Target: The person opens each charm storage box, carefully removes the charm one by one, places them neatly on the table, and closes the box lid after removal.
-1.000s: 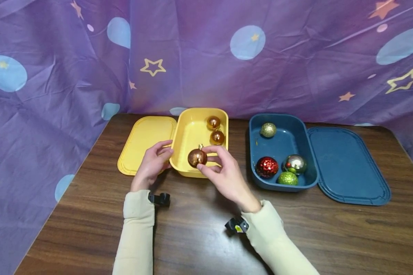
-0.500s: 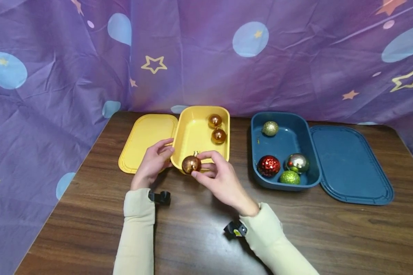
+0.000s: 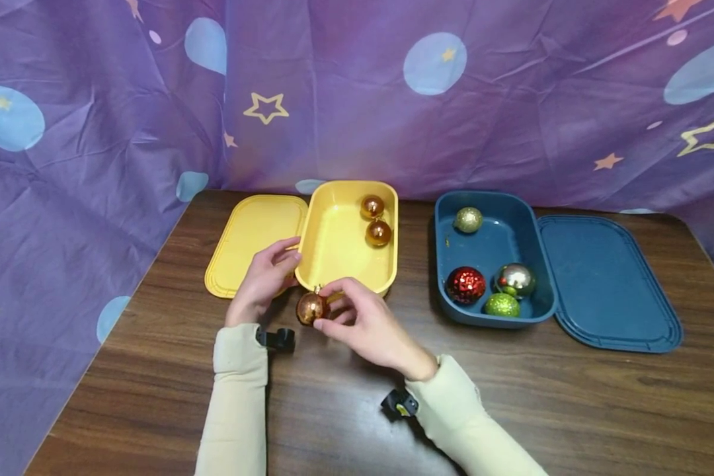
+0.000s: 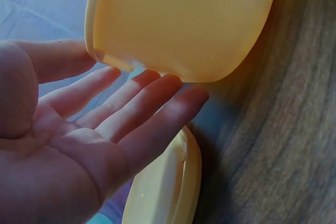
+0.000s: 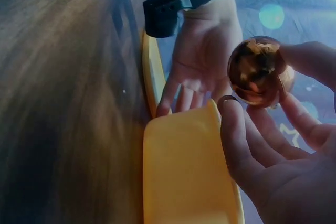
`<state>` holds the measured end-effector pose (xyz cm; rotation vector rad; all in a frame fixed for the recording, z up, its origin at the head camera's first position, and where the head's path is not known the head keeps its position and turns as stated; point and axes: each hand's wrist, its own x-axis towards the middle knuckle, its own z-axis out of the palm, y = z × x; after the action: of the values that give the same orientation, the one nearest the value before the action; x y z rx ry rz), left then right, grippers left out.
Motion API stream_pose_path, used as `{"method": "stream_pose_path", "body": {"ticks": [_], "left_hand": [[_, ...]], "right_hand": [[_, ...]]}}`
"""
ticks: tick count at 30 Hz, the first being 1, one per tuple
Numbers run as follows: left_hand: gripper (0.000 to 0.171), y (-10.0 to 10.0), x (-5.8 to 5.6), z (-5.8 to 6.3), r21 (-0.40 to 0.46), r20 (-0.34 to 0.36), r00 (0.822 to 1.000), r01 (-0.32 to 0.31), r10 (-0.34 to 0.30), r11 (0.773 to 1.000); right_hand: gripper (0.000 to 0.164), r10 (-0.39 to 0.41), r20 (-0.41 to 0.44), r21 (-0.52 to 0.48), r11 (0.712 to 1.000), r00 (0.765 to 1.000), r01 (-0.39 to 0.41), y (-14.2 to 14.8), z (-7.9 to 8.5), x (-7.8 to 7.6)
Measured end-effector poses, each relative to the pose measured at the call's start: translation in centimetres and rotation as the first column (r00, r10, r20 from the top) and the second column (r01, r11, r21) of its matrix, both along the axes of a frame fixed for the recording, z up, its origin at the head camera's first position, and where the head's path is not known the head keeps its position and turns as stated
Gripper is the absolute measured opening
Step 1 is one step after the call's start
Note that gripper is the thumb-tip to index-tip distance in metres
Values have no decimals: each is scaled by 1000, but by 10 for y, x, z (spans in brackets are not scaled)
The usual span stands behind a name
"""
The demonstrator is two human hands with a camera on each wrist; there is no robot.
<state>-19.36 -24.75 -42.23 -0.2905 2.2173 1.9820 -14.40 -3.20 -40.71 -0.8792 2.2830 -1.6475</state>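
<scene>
My right hand (image 3: 365,327) pinches a shiny copper-brown Christmas ball (image 3: 311,309) between thumb and fingers, just in front of the yellow box (image 3: 333,248). In the right wrist view the same Christmas ball (image 5: 254,72) shows mirror-like, held above the level of the box rim. My left hand (image 3: 262,279) rests at the box's left side. Its relaxed fingers (image 4: 152,114) touch the outside wall, as the left wrist view shows, and the thumb lies by the rim. Two smaller amber Christmas balls (image 3: 378,233) lie inside, along the right wall.
Left of the yellow box lies a yellow lid (image 3: 256,231). A blue box (image 3: 494,248) on the right holds several Christmas balls: red, silver, green and pale gold. Beside it is a blue lid (image 3: 609,281). A purple curtain (image 3: 345,132) hangs behind the wooden table (image 3: 327,410).
My right hand has carried the copper-brown ball from over the yellow box toward me and left, past its front rim. The left hand has stayed at the box's side.
</scene>
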Motion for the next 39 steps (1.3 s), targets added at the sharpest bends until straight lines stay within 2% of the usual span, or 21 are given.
{"method": "stream_pose_path", "body": {"ticks": [5, 9, 15, 25, 39], "left_hand": [[43, 0, 0, 1, 11, 0, 1000, -1, 1, 1000], [44, 0, 0, 1, 36, -15, 1000, 4, -3, 999], [44, 0, 1, 1, 10, -27, 999, 16, -16, 1000], [43, 0, 0, 1, 14, -20, 1000, 15, -15, 1000], [43, 0, 0, 1, 13, -4, 1000, 1, -1, 1000]], "right_hand": [[36, 49, -21, 51, 998, 999, -48, -3, -6, 2], [34, 55, -23, 108, 993, 998, -52, -5, -10, 3], [32, 65, -29, 162, 985, 997, -60, -8, -16, 5], [32, 188, -81, 221, 961, 979, -166, -10, -17, 9], [27, 80, -74, 260, 964, 994, -58, -14, -21, 11]]}}
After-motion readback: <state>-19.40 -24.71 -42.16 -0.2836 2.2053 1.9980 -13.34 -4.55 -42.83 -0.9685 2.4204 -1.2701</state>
